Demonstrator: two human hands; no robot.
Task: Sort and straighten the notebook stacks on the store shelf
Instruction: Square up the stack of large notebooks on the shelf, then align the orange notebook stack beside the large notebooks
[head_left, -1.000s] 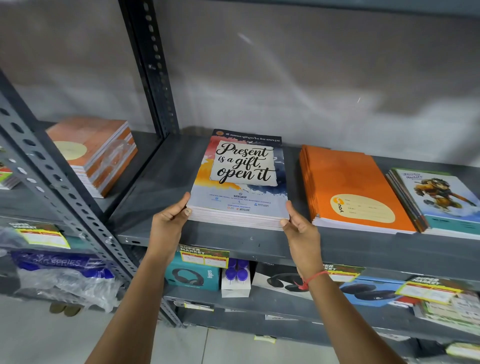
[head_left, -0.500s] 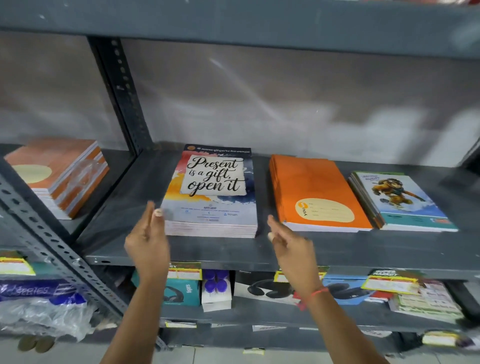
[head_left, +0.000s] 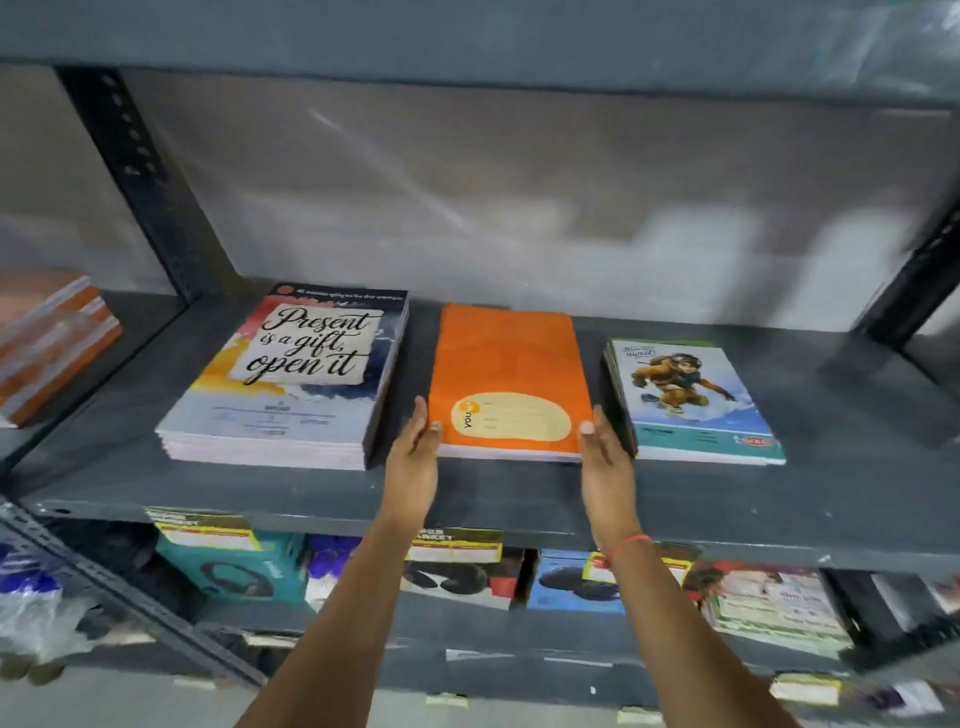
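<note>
Three notebook stacks lie side by side on the grey shelf (head_left: 519, 499). On the left is the stack with the "Present is a gift, open it" cover (head_left: 291, 374). The orange stack (head_left: 506, 364) is in the middle, and a stack with a cartoon figure cover (head_left: 691, 400) lies to the right. My left hand (head_left: 415, 457) is flat against the orange stack's near left corner. My right hand (head_left: 605, 457) is flat against its near right corner. Both hands have straight fingers and grip nothing.
A second orange-brown stack (head_left: 49, 343) sits in the neighbouring bay at far left, beyond a perforated upright (head_left: 140, 176). The shelf below holds boxed headphones (head_left: 234, 571) and other packaged goods behind yellow price tags. Another shelf board runs overhead.
My hands have left the "Present is a gift" stack and moved right to either side of the orange stack. The view has shifted right and upward.
</note>
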